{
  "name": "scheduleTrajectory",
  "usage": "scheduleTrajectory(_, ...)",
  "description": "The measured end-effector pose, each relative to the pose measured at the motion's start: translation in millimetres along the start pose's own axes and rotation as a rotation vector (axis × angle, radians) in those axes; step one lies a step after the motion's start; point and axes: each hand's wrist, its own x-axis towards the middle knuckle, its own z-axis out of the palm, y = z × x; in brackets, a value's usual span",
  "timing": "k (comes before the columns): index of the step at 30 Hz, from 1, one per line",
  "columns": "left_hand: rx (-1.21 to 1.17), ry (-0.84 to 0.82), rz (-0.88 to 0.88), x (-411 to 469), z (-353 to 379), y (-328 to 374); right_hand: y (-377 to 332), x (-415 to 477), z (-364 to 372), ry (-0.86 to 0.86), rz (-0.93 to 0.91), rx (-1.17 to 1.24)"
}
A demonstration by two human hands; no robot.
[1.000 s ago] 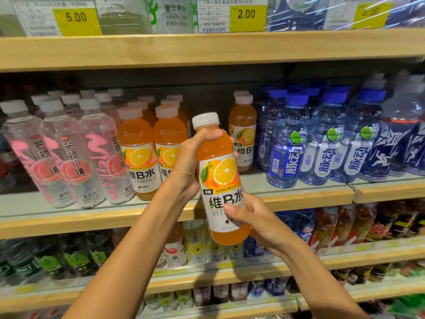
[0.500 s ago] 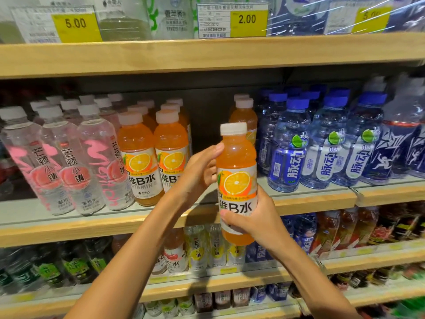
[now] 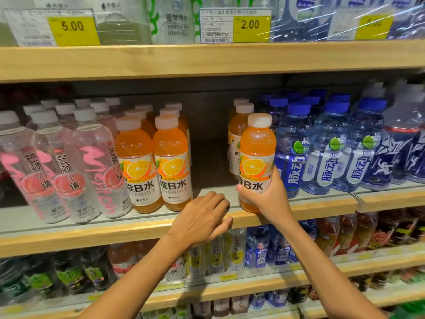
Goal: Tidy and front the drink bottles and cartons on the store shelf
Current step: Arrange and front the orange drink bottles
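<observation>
Wood-fronted shelf (image 3: 92, 236) with a grey deck, under another bearing price tags (image 3: 250, 25). Along the front edge from the left end: pink bottles (image 3: 92, 162), orange rows (image 3: 156, 171), a gap, blue bottles (image 3: 326, 153). At the gap's right side, on the front edge just beside the blue bottles, upright bottle (image 3: 257, 153) clasped low by the right grip (image 3: 269, 199); left grip (image 3: 202, 217) loose, holding nothing, resting on the front edge nearby.

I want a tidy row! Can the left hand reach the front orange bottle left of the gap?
Probably yes. The left hand lies open at the shelf edge, just right of that bottle, with nothing between them. The right hand holds the other bottle.
</observation>
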Motion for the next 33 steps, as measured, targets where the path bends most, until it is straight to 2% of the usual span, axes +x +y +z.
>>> scheduleTrajectory(3,-0.008,0.009,-0.004,0,1,0,2,-10,2,0.039,0.021,-0.149)
scheduleTrajectory(9,-0.022,0.013,-0.019,-2,0,2,0,-39,7,0.308,-0.034,-0.300)
scheduleTrajectory(25,-0.078,0.017,-0.033,-4,-7,3,-1,-22,10,0.233,-0.031,-0.458)
scheduleTrajectory(28,-0.140,0.094,-0.032,-12,-11,3,-2,-33,8,0.330,-0.048,-0.425)
scheduleTrajectory(30,-0.093,0.192,-0.006,-25,-11,2,-4,-43,10,0.400,-0.093,-0.407)
scheduleTrajectory(33,-0.007,0.310,0.024,-52,-10,-9,-13,-50,23,0.330,-0.145,-0.347)
